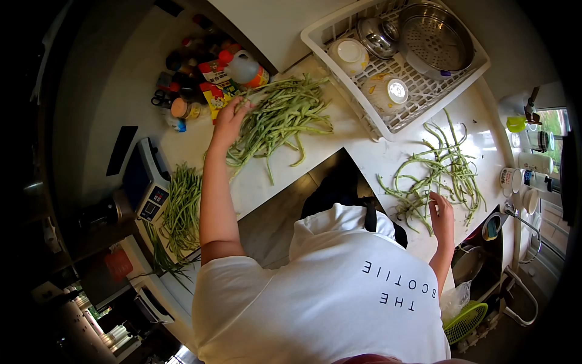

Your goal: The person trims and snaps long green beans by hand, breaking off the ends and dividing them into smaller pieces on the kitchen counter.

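My left hand (228,125) is at the left edge of a large heap of long green beans (282,115) on the white counter, fingers curled onto some of them. On the right, my right hand (442,212) has its fingers bent together at the lower edge of a looser, tangled pile of long beans (445,167). The exact grip there is partly hidden by the hand itself. Further left, another bundle of long beans (182,206) lies beside a kitchen scale (153,197).
A white dish basket (379,124) holding bowls and a steel steamer stands at the back. Bottles and packets (218,91) crowd the back left corner. A sink (479,246) with a tap is at the right. The counter bends around a gap before my body.
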A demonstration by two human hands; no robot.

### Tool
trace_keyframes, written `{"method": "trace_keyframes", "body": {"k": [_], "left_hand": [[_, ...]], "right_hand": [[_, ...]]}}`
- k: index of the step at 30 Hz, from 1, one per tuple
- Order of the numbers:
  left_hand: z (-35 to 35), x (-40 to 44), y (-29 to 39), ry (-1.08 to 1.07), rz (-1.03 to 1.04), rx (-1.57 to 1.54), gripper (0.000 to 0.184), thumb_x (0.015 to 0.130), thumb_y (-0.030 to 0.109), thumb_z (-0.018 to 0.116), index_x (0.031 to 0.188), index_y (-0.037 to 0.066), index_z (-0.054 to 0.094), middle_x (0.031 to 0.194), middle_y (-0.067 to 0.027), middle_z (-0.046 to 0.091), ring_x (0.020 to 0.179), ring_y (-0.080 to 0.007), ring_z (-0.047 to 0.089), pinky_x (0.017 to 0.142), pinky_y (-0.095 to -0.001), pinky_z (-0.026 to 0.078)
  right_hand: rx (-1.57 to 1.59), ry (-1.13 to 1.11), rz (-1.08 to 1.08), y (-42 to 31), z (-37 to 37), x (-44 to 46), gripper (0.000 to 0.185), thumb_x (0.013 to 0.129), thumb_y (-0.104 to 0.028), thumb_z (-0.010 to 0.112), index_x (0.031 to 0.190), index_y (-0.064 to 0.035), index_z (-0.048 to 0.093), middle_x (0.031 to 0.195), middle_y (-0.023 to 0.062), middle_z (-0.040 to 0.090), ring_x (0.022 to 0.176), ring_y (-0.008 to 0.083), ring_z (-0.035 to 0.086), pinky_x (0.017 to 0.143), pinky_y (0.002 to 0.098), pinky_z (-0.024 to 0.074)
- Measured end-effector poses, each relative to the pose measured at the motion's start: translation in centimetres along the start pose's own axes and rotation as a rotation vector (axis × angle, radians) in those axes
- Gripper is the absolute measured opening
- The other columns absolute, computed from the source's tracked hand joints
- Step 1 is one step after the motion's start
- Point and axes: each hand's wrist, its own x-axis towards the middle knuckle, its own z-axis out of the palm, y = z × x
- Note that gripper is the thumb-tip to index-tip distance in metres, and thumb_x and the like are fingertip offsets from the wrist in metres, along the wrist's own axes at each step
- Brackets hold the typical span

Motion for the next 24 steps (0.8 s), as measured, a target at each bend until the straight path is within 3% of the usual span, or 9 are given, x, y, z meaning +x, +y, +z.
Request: {"method": "trace_keyframes", "body": {"k": [3, 7, 10, 12, 15, 19, 21, 24], "left_hand": [[-1.8, 0.2, -0.1, -0.024, -0.157, -0.010, 0.035, 0.101, 0.031, 0.048, 0.113, 0.000, 0.059, 0.092, -0.0089, 0.065, 0.078, -0.0175, 0.058, 0.080, -0.0306, 0.047], [-2.5, -0.3, -0.7, -0.044, -0.106, -0.193, 0.038, 0.101, 0.032, 0.049, 0.117, -0.002, 0.056, 0.088, -0.0085, 0.063, 0.073, -0.0177, 0.057, 0.078, -0.0308, 0.048], [-1.8, -0.3, -3.5, 0.030, -0.156, -0.324, 0.045, 0.100, 0.031, 0.051, 0.128, -0.004, 0.050, 0.088, -0.0124, 0.066, 0.074, -0.0231, 0.062, 0.075, -0.0341, 0.050], [-1.4, 0.0, -4.4, 0.301, 0.181, 0.205, 0.046, 0.097, 0.026, 0.053, 0.132, -0.005, 0.050, 0.093, -0.0188, 0.069, 0.077, -0.0308, 0.066, 0.072, -0.0374, 0.051], [-2.8, -0.9, -3.3, 0.200, 0.081, 0.375, 0.046, 0.092, 0.019, 0.057, 0.131, -0.005, 0.052, 0.099, -0.0248, 0.067, 0.084, -0.0365, 0.067, 0.073, -0.0404, 0.051], [-3.5, -0.3, -4.0, 0.246, 0.122, 0.276, 0.042, 0.087, 0.015, 0.060, 0.126, 0.000, 0.058, 0.094, -0.0240, 0.067, 0.082, -0.0365, 0.066, 0.072, -0.0407, 0.050], [-3.8, -0.3, -2.5, 0.164, 0.139, 0.272, 0.036, 0.086, 0.014, 0.060, 0.121, 0.006, 0.062, 0.090, -0.0214, 0.068, 0.081, -0.0369, 0.066, 0.071, -0.0408, 0.050], [-3.6, -0.1, -1.5, 0.157, 0.038, 0.274, 0.025, 0.090, 0.017, 0.059, 0.112, 0.006, 0.065, 0.089, -0.0192, 0.069, 0.080, -0.0372, 0.065, 0.070, -0.0406, 0.050]], "right_hand": [[-0.011, -0.020, 0.022, -0.4, 0.0, -0.1, 0.023, 0.086, 0.000, 0.059, 0.109, 0.0000, 0.064, 0.099, 0.0148, 0.068, 0.089, 0.0301, 0.066, 0.081, 0.0396, 0.0495], [-0.003, -0.028, 0.029, -0.4, 0.1, -0.2, 0.024, 0.086, 0.000, 0.059, 0.110, -0.0001, 0.063, 0.100, 0.0155, 0.068, 0.089, 0.0298, 0.066, 0.082, 0.0391, 0.0499], [0.027, -0.034, 0.039, -0.5, 0.5, -0.2, 0.024, 0.087, 0.000, 0.059, 0.111, -0.0002, 0.063, 0.101, 0.0159, 0.068, 0.090, 0.0296, 0.066, 0.082, 0.0389, 0.0501], [0.017, -0.035, 0.045, -1.0, 0.7, -0.1, 0.024, 0.088, -0.001, 0.058, 0.111, -0.0003, 0.063, 0.102, 0.0160, 0.068, 0.091, 0.0296, 0.066, 0.082, 0.0384, 0.0502], [0.001, -0.046, 0.051, -2.0, 1.1, 0.3, 0.023, 0.089, -0.002, 0.058, 0.112, -0.0004, 0.063, 0.102, 0.0158, 0.068, 0.091, 0.0299, 0.066, 0.082, 0.0381, 0.0503], [-0.008, -0.058, 0.040, -3.6, 2.0, 1.0, 0.022, 0.090, -0.003, 0.058, 0.111, -0.0007, 0.063, 0.102, 0.0157, 0.068, 0.091, 0.0297, 0.066, 0.082, 0.0378, 0.0504], [-0.005, -0.064, 0.071, -4.7, 2.4, 1.4, 0.021, 0.090, -0.003, 0.058, 0.110, -0.0007, 0.064, 0.102, 0.0157, 0.068, 0.092, 0.0298, 0.066, 0.082, 0.0381, 0.0504], [-0.036, -0.069, 0.081, -6.7, 2.8, 2.1, 0.020, 0.090, -0.004, 0.058, 0.110, -0.0007, 0.064, 0.100, 0.0157, 0.068, 0.091, 0.0300, 0.066, 0.082, 0.0381, 0.0504]]}}
